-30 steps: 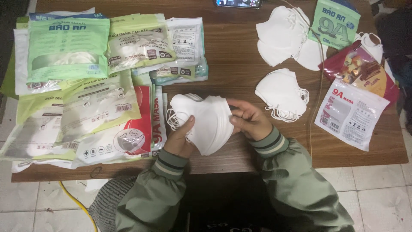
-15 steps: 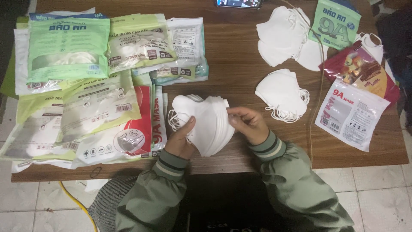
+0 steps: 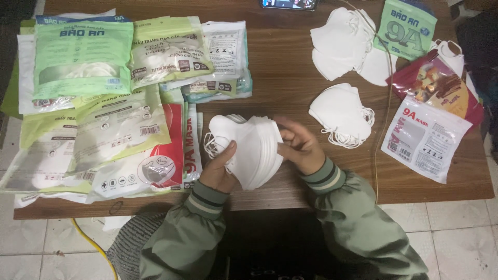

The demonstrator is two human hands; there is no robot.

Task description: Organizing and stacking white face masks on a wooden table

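— While you've got both hands up, what's in them?

— Stack of white folded cloth face masks (image 3: pixel 251 150), edges fanned a bit. My left hand (image 3: pixel 220 168) is curled round its lower left side, thumb on front, fingers behind. My right hand (image 3: pixel 298 145) pinches the right edge, fingers bent in, thumb on top. Both closed on the stack, not flat open.

— Where's the stack vs. the table?

— Held just above the near edge of the brown wooden table (image 3: pixel 290 72), approx. mid-width. Elastic ear loops hang off its left side by my left thumb.

— What's to the left?

— Pile of sealed mask packets, overlapping. Big green plastic packet (image 3: pixel 83 57) far left at back, pale green packet (image 3: pixel 166 49) beside it, clear packet w/ teal edge (image 3: pixel 225 59) next. Closer to me, a red-and-white packet (image 3: pixel 179 148) lies just beside my left hand, partly under other pale ones.

— And right?

— Single white loose mask (image 3: pixel 340 111) w/ loops trailing, near my right hand but not touching. Further back a heap of white masks (image 3: pixel 342 44). Beside that a small green packet (image 3: pixel 407 26), then a dark red foil pouch (image 3: pixel 436 85), and a white packet w/ red print (image 3: pixel 425 140) at the right edge, well apart from my hands. Thin cord (image 3: pixel 386 109) runs down the table between the loose mask and those packets.

— Anything at the top?

— Dark phone (image 3: pixel 288 4), cut off by the frame.

— Sleeves?

— Green jacket, striped cuffs.
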